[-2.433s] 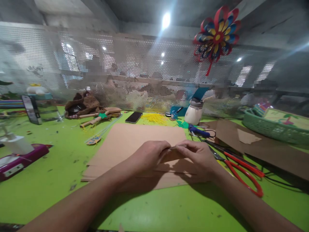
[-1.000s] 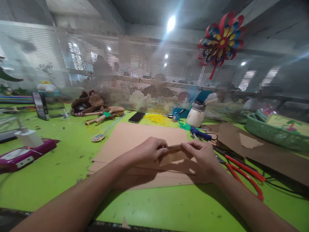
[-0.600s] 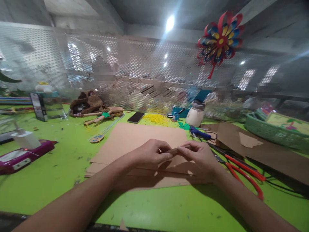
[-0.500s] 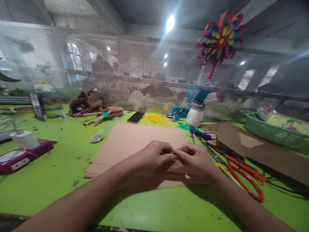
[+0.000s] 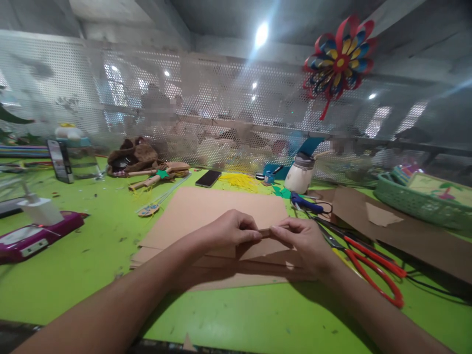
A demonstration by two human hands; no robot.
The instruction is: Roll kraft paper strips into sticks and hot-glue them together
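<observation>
Between my two hands is a small, thin roll of brown paper [image 5: 264,232]. My left hand [image 5: 236,230] pinches its left end between thumb and fingers. At the other end, the thumb and fingertips of my right hand [image 5: 300,236] are closed on it. Both hands are just above a stack of light brown paper sheets [image 5: 206,211] lying on the green table. The fingers hide most of the roll. Red-handled scissors [image 5: 372,270] lie right of my right hand, beside a blue-handled tool [image 5: 308,202].
Dark brown card [image 5: 354,211] and a green basket [image 5: 424,201] lie to the right. Behind the stack are a phone [image 5: 208,179], yellow paper shreds [image 5: 239,182] and a white bottle [image 5: 299,177]. A purple power strip [image 5: 55,228] is at the left.
My hands have drawn slightly apart, the left one moving a little left. More of the brown paper roll shows between the fingertips.
</observation>
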